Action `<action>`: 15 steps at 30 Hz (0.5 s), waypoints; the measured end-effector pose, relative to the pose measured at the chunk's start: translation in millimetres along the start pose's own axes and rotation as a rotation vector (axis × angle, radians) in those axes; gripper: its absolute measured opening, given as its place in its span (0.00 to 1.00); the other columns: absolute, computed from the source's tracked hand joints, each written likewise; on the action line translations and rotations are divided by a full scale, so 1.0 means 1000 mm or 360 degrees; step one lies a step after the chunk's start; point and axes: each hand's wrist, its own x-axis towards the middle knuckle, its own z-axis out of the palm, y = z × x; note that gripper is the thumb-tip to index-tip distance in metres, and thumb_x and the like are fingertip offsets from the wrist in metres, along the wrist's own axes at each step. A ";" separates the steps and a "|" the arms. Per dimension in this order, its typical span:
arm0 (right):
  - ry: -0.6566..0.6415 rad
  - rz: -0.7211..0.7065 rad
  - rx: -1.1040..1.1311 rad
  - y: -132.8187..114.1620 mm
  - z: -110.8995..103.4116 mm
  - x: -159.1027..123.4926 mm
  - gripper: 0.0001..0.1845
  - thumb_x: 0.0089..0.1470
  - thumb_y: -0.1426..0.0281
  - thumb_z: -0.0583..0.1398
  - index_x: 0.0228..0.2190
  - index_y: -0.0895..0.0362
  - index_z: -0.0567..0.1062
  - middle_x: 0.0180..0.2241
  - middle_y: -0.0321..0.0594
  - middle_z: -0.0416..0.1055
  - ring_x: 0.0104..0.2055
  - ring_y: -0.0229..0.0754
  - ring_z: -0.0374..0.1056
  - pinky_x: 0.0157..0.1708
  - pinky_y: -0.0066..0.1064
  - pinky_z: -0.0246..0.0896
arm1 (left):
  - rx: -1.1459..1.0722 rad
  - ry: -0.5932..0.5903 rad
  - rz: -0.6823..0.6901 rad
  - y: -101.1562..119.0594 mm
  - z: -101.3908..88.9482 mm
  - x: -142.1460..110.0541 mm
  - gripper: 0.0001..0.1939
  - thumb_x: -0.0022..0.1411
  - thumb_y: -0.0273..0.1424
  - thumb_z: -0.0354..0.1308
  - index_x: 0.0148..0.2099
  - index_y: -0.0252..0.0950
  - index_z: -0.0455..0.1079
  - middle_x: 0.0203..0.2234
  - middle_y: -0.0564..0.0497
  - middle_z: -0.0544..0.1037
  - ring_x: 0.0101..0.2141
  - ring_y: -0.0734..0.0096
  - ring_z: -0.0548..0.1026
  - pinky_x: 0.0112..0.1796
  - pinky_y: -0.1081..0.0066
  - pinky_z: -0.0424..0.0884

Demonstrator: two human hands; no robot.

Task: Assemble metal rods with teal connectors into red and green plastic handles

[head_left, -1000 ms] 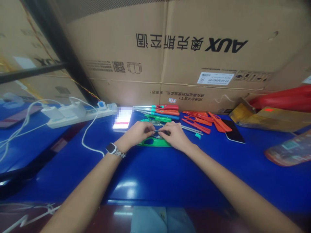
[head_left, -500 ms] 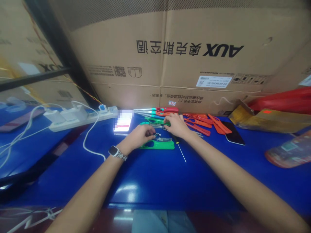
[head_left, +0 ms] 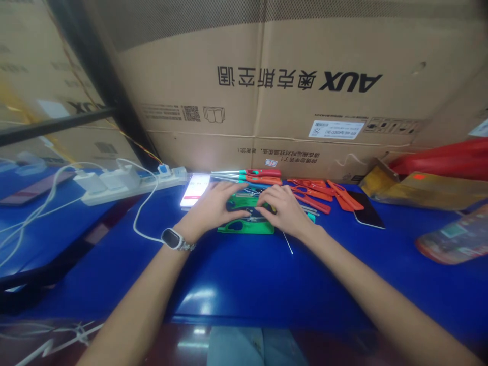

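Observation:
My left hand (head_left: pixel 215 206) reaches over the green lighter casing (head_left: pixel 246 227), its thumb stretched towards the small parts above the casing and its fingers held apart from the thumb. On the other side my right hand (head_left: pixel 284 208) is curled, thumb and fingertips close together over those same parts; whatever they grip is too small to make out. A second green casing half (head_left: pixel 244 202) lies between the hands, partly covered. The thin shaft of a screwdriver (head_left: pixel 288 244) sticks out below my right hand. Behind my hands lie long-nosed lighters (head_left: pixel 263 173) with red and orange handles.
Several orange lighter casings (head_left: pixel 310 192) and a dark phone (head_left: pixel 368 211) lie to the right. On the left are a lit phone (head_left: pixel 195 190), a white power strip (head_left: pixel 129 190) and cables. A large cardboard box (head_left: pixel 244 122) stands behind; a clear-sided container (head_left: pixel 453 234) is at far right.
My left hand has gone from bunched fingers to spread ones, moving over the parts. My right hand has come lower and nearer, now covering the screwdriver's upper end.

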 end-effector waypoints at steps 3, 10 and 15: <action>0.0196 0.0087 0.0005 -0.012 0.002 -0.009 0.06 0.62 0.68 0.57 0.38 0.55 0.73 0.43 0.45 0.71 0.48 0.48 0.64 0.47 0.40 0.53 | -0.0242 -0.0193 -0.0104 -0.010 0.001 -0.002 0.23 0.65 0.47 0.57 0.56 0.40 0.72 0.45 0.46 0.80 0.41 0.60 0.77 0.43 0.63 0.71; -0.0394 -0.0065 -0.0089 -0.033 0.004 -0.010 0.10 0.56 0.62 0.64 0.36 0.55 0.75 0.41 0.44 0.69 0.46 0.49 0.62 0.47 0.42 0.53 | -0.0200 -0.0006 -0.0272 -0.027 -0.005 -0.003 0.22 0.64 0.45 0.59 0.53 0.37 0.75 0.45 0.45 0.81 0.40 0.60 0.78 0.40 0.65 0.71; -0.0596 -0.0293 -0.0316 -0.032 0.010 0.003 0.09 0.64 0.68 0.56 0.36 0.58 0.76 0.38 0.44 0.72 0.42 0.46 0.63 0.45 0.40 0.51 | -0.0113 0.0017 -0.0298 -0.026 -0.005 -0.004 0.20 0.64 0.44 0.59 0.53 0.37 0.75 0.44 0.46 0.81 0.38 0.61 0.77 0.40 0.64 0.71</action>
